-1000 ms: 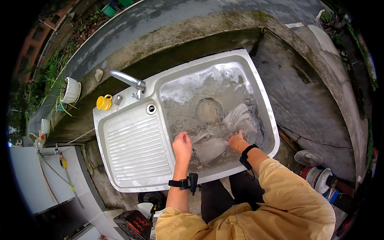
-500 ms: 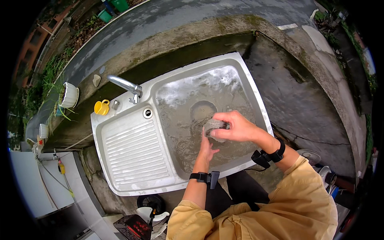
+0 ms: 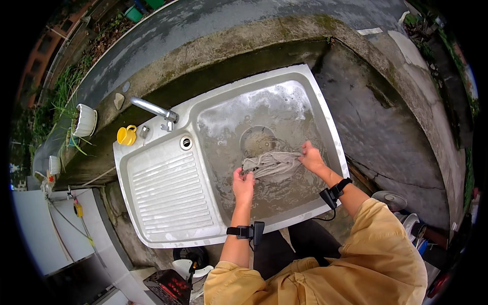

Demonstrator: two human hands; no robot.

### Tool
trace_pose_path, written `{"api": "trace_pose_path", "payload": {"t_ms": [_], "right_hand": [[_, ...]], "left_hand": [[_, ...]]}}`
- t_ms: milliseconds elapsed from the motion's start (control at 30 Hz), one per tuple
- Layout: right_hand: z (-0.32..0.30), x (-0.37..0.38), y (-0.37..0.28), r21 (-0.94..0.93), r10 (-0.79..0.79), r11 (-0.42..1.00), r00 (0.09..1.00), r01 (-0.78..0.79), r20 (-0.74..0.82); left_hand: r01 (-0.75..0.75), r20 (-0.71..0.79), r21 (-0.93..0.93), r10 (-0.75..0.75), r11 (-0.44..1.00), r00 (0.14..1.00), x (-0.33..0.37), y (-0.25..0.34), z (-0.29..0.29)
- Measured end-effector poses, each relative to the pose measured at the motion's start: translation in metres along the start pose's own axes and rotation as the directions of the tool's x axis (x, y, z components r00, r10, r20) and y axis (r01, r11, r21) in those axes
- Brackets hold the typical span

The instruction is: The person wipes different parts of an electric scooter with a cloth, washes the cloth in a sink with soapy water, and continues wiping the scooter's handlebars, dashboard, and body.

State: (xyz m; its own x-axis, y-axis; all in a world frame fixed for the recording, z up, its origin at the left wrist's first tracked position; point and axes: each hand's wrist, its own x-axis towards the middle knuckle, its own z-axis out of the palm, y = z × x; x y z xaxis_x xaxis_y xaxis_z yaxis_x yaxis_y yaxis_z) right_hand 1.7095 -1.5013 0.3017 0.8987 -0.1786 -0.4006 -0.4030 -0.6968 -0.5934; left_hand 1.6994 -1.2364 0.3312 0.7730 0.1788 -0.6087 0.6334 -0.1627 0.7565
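Observation:
A wet, greyish cloth [image 3: 274,163] is stretched sideways in the murky water of the white laundry sink [image 3: 333,147]. My left hand [image 3: 243,184] pinches its left end, and my right hand [image 3: 312,158] grips the right end. Between them the cloth hangs in loose folds, its lower part touching or under the water. What kind of cloth it is cannot be made out. White suds [image 3: 277,99] float along the far side of the basin.
Left of the basin lies a ribbed washboard [image 3: 170,195] with a drain hole [image 3: 186,143]. A chrome faucet [image 3: 155,109] and a yellow cup [image 3: 126,135] stand on the rim. Behind runs a concrete ledge [image 3: 213,56] with a white flowerpot [image 3: 85,121].
The cloth was bunched between both hands; now it is spread out lengthwise. My left hand has moved left, my right hand right.

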Motion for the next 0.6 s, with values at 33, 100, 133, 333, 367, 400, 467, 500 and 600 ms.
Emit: {"api": "trace_pose_path", "payload": {"t_ms": [33, 100, 133, 333, 367, 400, 467, 500, 600], "right_hand": [[-0.001, -0.005, 0.001, -0.103, -0.161, 0.982, 0.987, 0.158, -0.024], [-0.004, -0.017, -0.002, -0.303, -0.398, 0.851, 0.903, 0.429, 0.161], [-0.003, -0.022, -0.009, -0.359, -0.442, 0.748, 0.823, 0.558, 0.358], [0.039, -0.017, -0.016, -0.627, -0.008, 0.487, 0.722, 0.607, 0.692], [0.05, -0.015, -0.006, -0.676, 0.077, 0.455, 0.731, 0.58, 0.678], [0.065, -0.016, 0.002, -0.693, 0.136, 0.429, 0.717, 0.58, 0.684], [0.087, -0.024, 0.009, -0.723, 0.241, 0.37, 0.691, 0.583, 0.681], [0.092, -0.027, 0.012, -0.695, 0.232, 0.437, 0.676, 0.57, 0.7], [0.095, -0.036, 0.02, -0.633, 0.264, 0.618, 0.636, 0.465, 0.725]], "left_hand": [[-0.14, -0.047, 0.301, 0.161, 0.943, 0.986, -0.001, -0.008, 0.0], [-0.245, 0.101, 0.66, 0.239, 0.71, 0.966, -0.007, -0.012, 0.01], [-0.29, 0.211, 0.733, 0.199, 0.616, 0.957, -0.01, -0.012, 0.017], [-0.339, 0.41, 0.889, -0.204, 0.309, 0.889, 0.013, -0.038, 0.049], [-0.367, 0.423, 0.895, -0.218, 0.255, 0.88, 0.016, -0.044, 0.055], [-0.381, 0.422, 0.903, -0.24, 0.197, 0.875, 0.017, -0.053, 0.058], [-0.387, 0.405, 0.914, -0.268, 0.12, 0.874, 0.019, -0.07, 0.061], [-0.383, 0.397, 0.918, -0.277, 0.106, 0.875, 0.018, -0.069, 0.065], [-0.421, 0.428, 0.901, -0.362, 0.101, 0.828, 0.01, -0.069, 0.062]]}}
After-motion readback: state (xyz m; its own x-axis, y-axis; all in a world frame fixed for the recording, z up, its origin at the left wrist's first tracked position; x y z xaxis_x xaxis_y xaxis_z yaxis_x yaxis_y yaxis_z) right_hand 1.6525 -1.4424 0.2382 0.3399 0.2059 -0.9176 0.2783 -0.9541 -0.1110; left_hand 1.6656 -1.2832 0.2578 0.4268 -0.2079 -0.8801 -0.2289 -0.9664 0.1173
